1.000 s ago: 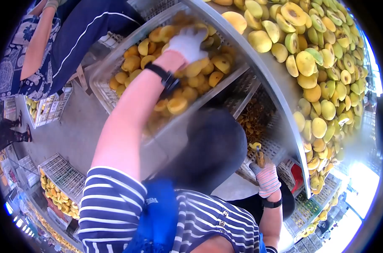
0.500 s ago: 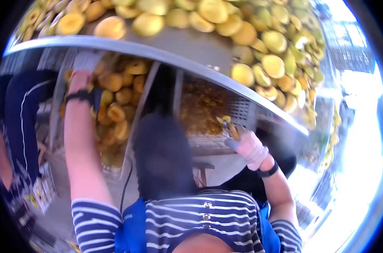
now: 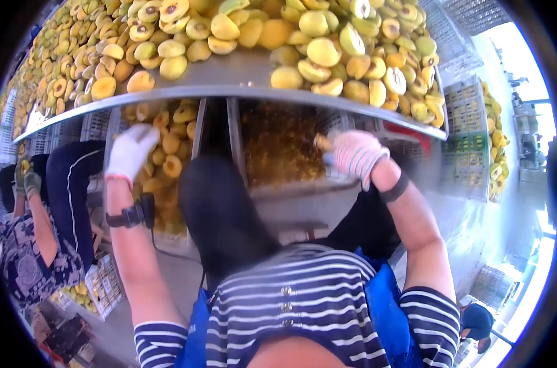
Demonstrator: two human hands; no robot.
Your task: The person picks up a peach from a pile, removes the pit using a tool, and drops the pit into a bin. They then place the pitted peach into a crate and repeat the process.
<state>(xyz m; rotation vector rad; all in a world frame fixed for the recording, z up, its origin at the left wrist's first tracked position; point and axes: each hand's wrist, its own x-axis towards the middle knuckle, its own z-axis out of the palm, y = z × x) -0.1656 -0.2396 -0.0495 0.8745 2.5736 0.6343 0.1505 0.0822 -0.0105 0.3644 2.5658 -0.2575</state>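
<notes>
Currently R fingers (image 3: 340, 142) grip tan tool (image 3: 321, 143); L fingers (image 3: 145, 135) unclear (blue strap (image 3: 196, 328) print illegible).

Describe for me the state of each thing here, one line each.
Yellow fruit: mostly halved, heaped loosely.
Grey metal table: mostly covered with fruit, partly bare.
Pale plastic crate: open-topped, holding more halves.
Small brown scraps: loose, blurred.
Left hand in white glove: at the crate, grip unclear.
Right hand in striped glove: closed around a blurred brownish object.
Black wristband: worn.
</notes>
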